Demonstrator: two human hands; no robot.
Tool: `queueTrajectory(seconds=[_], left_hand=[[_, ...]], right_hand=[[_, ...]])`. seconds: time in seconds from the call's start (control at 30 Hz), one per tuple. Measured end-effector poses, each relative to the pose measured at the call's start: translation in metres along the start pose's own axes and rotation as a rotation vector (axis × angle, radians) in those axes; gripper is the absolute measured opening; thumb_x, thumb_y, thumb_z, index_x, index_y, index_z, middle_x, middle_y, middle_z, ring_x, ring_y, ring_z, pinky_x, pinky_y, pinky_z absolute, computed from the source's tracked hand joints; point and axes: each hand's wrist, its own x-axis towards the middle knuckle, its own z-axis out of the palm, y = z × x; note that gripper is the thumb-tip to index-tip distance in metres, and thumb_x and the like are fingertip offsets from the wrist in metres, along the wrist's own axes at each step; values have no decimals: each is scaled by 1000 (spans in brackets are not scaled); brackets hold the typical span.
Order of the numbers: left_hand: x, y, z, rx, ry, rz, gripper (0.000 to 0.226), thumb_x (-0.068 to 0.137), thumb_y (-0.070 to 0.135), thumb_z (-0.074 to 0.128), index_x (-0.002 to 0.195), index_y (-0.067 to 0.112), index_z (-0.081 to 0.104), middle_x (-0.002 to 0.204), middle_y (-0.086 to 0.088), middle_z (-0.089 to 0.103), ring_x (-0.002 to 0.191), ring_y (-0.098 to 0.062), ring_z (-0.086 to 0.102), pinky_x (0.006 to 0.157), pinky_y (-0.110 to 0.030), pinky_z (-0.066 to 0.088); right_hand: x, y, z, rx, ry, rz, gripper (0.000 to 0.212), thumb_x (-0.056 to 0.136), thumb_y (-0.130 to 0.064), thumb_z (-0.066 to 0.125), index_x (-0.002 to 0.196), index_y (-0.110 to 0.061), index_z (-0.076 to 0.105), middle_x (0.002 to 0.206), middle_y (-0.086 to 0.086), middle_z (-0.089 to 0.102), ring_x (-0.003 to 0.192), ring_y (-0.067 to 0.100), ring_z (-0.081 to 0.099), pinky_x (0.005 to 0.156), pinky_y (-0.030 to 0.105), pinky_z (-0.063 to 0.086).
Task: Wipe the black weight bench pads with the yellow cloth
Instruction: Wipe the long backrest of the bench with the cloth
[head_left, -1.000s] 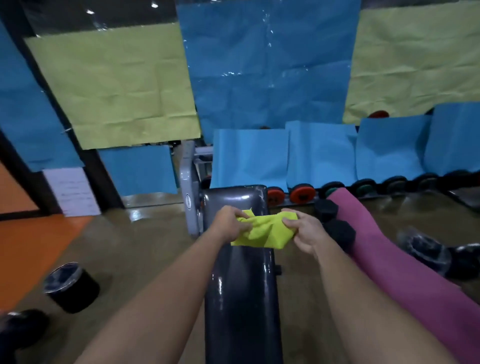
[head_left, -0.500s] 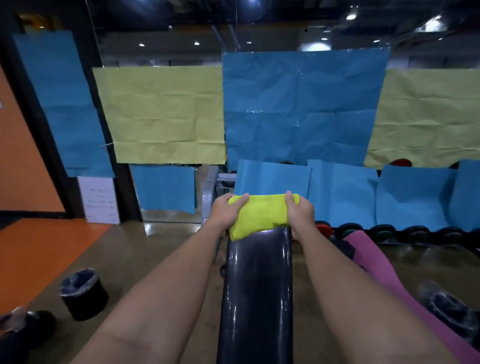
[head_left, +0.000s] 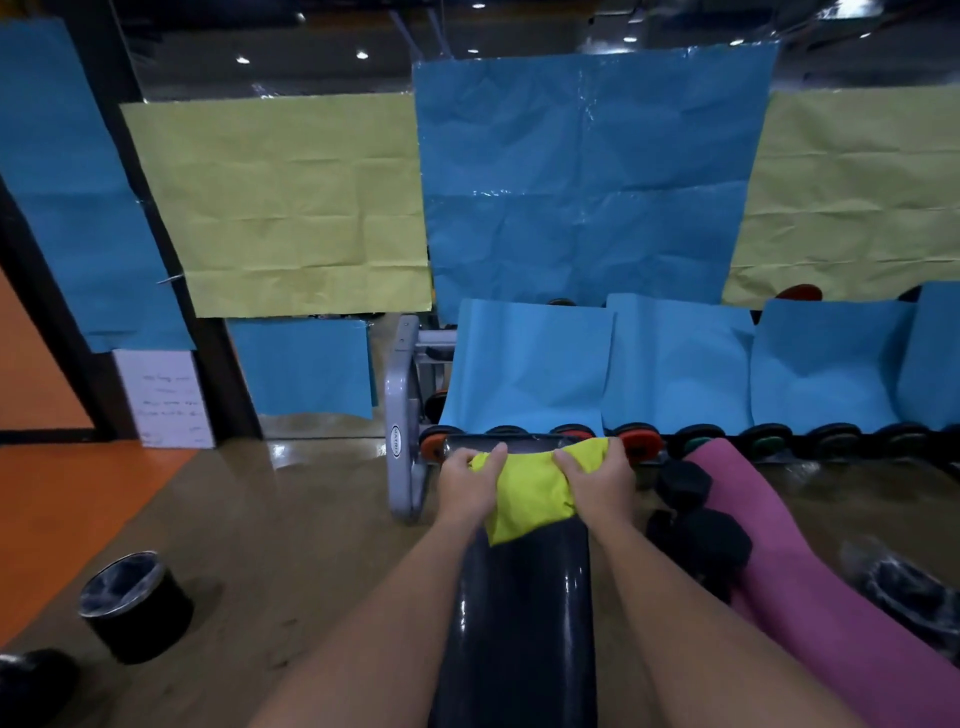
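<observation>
A long black bench pad (head_left: 519, 623) runs away from me down the middle of the head view. The yellow cloth (head_left: 535, 493) lies spread over its far end. My left hand (head_left: 467, 486) grips the cloth's left edge. Its right edge is bunched under my right hand (head_left: 597, 480). Both hands press the cloth down on the pad, and both forearms reach forward along the pad's sides.
A pink mat (head_left: 810, 587) lies right of the bench with black hex dumbbells (head_left: 701, 540) beside it. A grey rack (head_left: 405, 426) of dumbbells stands ahead under blue paper sheets. A black bin (head_left: 135, 605) sits on the floor at left.
The cloth went from being held bunched above the pad to lying spread over the pad's far end. Over the last half second both hands pressed it down there and drew it slightly toward me.
</observation>
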Motion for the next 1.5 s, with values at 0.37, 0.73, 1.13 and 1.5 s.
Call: queueTrajectory(seconds=[0.37,0.73,1.13,1.5], left_hand=[[111,-102,86,311,32,84,35,101,48,63,83,18,62,91,-10,72,94,-32,66,72,-34,41],[118,-98,85,447,-8,136,44,103,54,51,78,17,52,81,-3,63,84,-32,60,66,-36,37],[170,-99,11,386,190,129,35,105,44,54,128,19,59,134,-12,59,128,-33,54,102,-40,41],[207,-162,25,-234,-142,-287,114,55,106,54,139,31,68,134,2,72,128,-25,63,120,-47,41]], right_hand=[[103,113,101,-427,224,-187,58,85,-43,79,122,-6,54,118,21,56,109,41,55,87,48,44],[87,100,141,-588,355,-291,49,95,-40,60,130,-6,63,150,23,47,140,43,42,116,65,28],[97,154,100,-741,100,-601,68,99,-42,35,157,-7,36,168,20,22,155,42,18,125,59,22],[89,148,114,-864,87,-804,90,93,-68,45,157,-5,38,169,19,22,158,37,13,128,59,12]])
